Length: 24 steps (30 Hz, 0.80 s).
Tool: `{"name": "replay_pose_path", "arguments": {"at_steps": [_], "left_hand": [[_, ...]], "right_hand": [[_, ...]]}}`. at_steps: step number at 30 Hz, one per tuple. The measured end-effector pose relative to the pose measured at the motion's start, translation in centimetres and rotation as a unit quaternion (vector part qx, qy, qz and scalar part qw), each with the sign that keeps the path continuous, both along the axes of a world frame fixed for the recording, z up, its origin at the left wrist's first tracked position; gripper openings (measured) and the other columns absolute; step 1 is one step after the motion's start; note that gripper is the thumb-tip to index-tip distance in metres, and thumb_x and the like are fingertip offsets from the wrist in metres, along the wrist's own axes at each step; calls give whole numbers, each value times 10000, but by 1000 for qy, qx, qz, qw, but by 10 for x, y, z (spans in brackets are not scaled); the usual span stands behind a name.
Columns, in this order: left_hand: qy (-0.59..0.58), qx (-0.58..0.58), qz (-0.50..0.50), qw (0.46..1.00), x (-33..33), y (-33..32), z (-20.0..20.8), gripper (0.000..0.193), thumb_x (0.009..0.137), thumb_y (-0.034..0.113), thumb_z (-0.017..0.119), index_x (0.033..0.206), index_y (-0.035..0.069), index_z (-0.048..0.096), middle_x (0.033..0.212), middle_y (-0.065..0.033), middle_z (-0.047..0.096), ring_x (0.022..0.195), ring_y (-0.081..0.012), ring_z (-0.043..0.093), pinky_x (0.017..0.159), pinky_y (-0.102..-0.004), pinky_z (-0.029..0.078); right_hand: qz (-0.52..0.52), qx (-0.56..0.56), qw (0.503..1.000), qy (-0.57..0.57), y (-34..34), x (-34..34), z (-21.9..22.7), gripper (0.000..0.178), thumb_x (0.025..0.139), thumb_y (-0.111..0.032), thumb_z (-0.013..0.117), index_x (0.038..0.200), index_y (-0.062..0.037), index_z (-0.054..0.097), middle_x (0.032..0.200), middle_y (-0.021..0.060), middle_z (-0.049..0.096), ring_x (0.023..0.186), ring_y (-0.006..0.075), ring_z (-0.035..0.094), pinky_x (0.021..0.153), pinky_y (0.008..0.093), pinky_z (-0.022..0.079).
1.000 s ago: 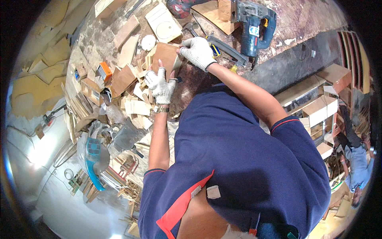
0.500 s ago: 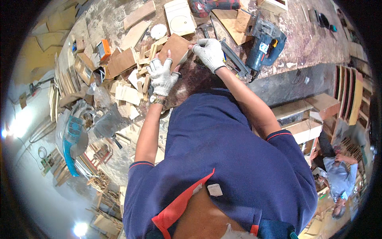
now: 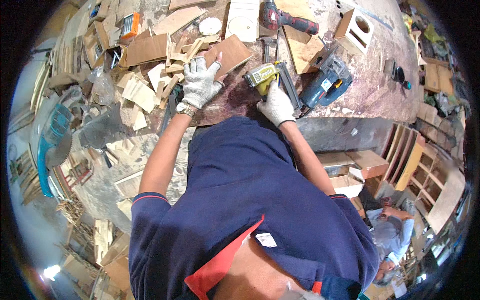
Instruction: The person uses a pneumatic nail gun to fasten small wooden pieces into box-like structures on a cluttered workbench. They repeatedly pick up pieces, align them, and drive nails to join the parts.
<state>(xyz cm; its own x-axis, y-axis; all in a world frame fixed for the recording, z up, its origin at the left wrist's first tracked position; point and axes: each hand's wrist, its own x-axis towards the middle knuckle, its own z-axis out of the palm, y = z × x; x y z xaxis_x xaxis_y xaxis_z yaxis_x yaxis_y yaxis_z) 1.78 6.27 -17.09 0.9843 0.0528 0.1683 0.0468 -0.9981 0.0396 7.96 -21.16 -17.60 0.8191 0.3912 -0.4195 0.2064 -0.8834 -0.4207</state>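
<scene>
A white knitted glove with bare fingertips covers my left hand (image 3: 201, 84). It grips the near left edge of a brown wooden board (image 3: 234, 54), some fingers spread over it and the thumb at its near edge. My right hand (image 3: 278, 105), in a similar glove, is closed around the handle of a nail gun (image 3: 261, 76) with a yellow-green body and a long black magazine. The glove hides most of the handle. Just right of the nail gun lies a blue jigsaw (image 3: 325, 86); a hammer (image 3: 266, 48) lies beyond it.
Wood offcuts (image 3: 142, 92) are heaped left of my left hand. At the far side lie a red and black cordless drill (image 3: 292, 21), a pale board with a circle (image 3: 243, 22) and a wooden box with cutouts (image 3: 354, 31). Another person (image 3: 390, 230) is at lower right.
My right hand has let go of the board and moved nearer to me, onto the nail gun, whose yellow-green body now shows. My left hand stays on the board. The whole view has shifted.
</scene>
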Motion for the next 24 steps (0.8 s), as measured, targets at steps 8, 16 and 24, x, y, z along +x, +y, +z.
{"name": "replay_pose_path", "arguments": {"at_steps": [8, 16, 24], "left_hand": [[19, -20, 10, 1000, -2, 1, -5, 828, 898, 501, 788, 1641, 281, 497, 1482, -273, 563, 1346, -407, 549, 1071, -578, 415], [-3, -27, 14, 1000, -3, 0, -7, 783, 923, 494, 764, 1629, 265, 514, 1471, -244, 585, 1357, -382, 551, 1092, -553, 421], [-5, 25, 15, 1000, -3, 2, -11, 749, 927, 353, 750, 1632, 284, 507, 1430, -214, 616, 1309, -349, 587, 1048, -521, 450]], "right_hand": [[-102, 47, 994, -10, -20, 33, 54, 722, 843, -304, 818, 1380, -4, 440, 1075, 326, 748, 1019, 510, 743, 917, 537, 588], [55, 168, 983, 56, -7, 93, 157, 632, 907, -192, 754, 1454, -15, 492, 980, 228, 760, 731, 273, 773, 702, 419, 605], [75, 215, 971, 66, 29, 94, 149, 583, 907, -113, 699, 1438, 14, 493, 961, 175, 746, 651, 208, 731, 598, 370, 596]]}}
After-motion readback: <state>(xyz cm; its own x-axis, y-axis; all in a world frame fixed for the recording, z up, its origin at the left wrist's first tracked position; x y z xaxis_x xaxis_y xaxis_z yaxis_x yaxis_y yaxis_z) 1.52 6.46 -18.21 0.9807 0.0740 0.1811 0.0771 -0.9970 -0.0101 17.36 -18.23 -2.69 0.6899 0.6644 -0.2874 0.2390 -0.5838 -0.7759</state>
